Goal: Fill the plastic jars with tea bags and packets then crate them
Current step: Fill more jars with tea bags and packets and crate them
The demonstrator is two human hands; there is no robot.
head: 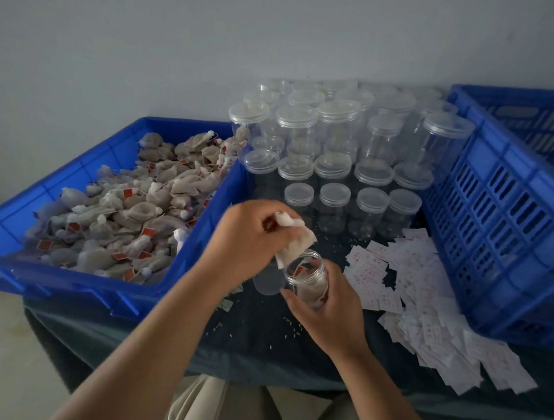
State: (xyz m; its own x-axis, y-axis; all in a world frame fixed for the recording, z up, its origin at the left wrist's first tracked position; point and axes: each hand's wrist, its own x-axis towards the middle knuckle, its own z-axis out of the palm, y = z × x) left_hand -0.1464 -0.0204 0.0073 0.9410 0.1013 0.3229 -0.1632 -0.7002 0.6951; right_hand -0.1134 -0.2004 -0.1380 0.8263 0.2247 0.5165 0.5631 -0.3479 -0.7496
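Blue bin (67,282) of tea bags (122,205) lies left; beside it the left hand (250,237) pinches a tea bag (296,242) at the mouth of the open jar (308,279), gripped tilted by the right hand (329,310). Filling is the step in hand; next, likely, push it in, then reach right for packets (420,302).

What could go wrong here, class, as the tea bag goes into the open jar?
The tea bag in the left hand meets the jar at its rim and looks wide for the mouth; it may snag and drop onto the table. The right hand holds the jar tilted, so bags already inside could slide out. What looks like the lid lies loose by the left wrist and could get knocked.
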